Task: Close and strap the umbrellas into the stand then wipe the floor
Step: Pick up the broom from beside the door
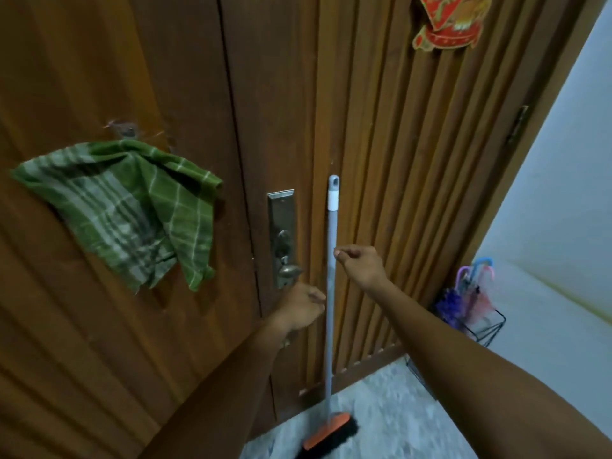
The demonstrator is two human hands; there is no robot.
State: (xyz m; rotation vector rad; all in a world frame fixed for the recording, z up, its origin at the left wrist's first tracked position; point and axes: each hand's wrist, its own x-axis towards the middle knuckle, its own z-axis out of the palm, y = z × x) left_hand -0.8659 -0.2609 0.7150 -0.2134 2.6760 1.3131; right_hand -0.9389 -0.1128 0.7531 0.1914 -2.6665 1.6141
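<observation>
Head: speckled floor (390, 402), wooden door (165, 77).

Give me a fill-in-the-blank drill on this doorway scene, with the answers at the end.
1. The checked cloth hanging on the door is ___ and white.
2. The broom has an ___ head with black bristles.
3. The umbrellas sit in a wire stand to the ___ of the broom.
Missing words: green; orange; right.
</observation>
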